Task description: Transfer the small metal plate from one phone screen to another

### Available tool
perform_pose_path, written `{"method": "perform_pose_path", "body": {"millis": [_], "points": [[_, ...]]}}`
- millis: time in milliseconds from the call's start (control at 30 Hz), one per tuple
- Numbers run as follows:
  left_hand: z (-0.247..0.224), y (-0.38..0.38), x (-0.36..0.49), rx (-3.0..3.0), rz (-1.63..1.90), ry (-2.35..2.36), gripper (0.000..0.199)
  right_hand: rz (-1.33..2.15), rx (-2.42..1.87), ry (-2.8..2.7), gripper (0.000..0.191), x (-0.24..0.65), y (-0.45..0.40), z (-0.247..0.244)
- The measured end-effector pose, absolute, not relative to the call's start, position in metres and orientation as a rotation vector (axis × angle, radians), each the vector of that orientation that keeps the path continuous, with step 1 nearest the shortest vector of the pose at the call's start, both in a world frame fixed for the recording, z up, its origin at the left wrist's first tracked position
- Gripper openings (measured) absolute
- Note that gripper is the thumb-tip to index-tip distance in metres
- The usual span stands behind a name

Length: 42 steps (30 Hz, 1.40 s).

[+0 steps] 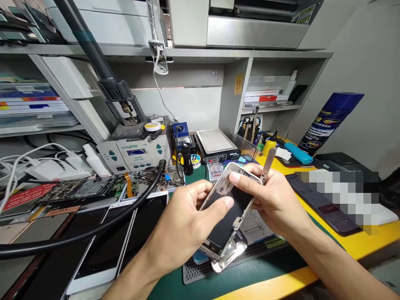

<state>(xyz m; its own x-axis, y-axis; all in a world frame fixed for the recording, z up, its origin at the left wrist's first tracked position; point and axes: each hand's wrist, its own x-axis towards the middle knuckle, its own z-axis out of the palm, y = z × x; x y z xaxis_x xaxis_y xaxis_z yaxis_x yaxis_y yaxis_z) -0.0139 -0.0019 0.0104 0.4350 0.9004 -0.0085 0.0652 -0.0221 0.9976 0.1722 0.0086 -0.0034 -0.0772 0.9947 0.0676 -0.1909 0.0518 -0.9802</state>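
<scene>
My left hand [187, 225] grips a partly opened phone [233, 218] by its left side, with the thumb across its dark panel. A pale frame runs round that panel, and the phone is tilted above the work mat. At the upper right end, my right hand [275, 198] is closed on the same phone, its thumb pressing near the top edge. Metal tweezers [268, 166] stick up from between the right hand's fingers; their tips are hidden. Just under the phone's lower end lies a shiny silver curved part [233, 253]; I cannot tell whether it is joined to the phone.
A grey honeycomb mat [193, 273] lies on a green mat [175, 283]. Several phone screens [109, 250] fill the left, crossed by a black hose [93, 241]. Behind stand a soldering station [137, 152] and a hot plate [217, 141]. A spray can [331, 121] and another phone [321, 204] are at right.
</scene>
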Motion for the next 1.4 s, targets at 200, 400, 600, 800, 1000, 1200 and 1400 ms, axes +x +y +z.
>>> {"method": "perform_pose_path", "body": {"millis": [200,400,600,800,1000,1200,1400], "points": [[0.016,0.003,-0.025,1.563,0.774,1.065,0.032,1.241,-0.988,-1.300,0.032,0.177,0.010,-0.002],[0.017,0.002,-0.040,1.605,0.591,1.133,0.038,1.250,-1.043,-1.451,0.035,0.177,0.006,-0.001],[0.015,0.000,-0.042,1.606,0.581,1.135,0.040,1.254,-1.076,-1.493,0.036,0.175,0.003,0.000],[0.020,0.002,-0.041,1.732,0.635,1.186,0.038,1.256,-1.080,-1.509,0.037,0.172,0.003,0.002],[0.021,0.003,-0.040,1.738,0.630,1.153,0.038,1.264,-1.095,-1.525,0.041,0.172,0.001,0.001],[0.016,0.006,-0.037,1.771,0.639,1.138,0.039,1.224,-1.082,-1.519,0.039,0.170,0.001,0.000],[0.016,0.003,-0.040,1.778,0.667,1.163,0.043,1.214,-1.071,-1.491,0.038,0.170,0.002,0.000]]}}
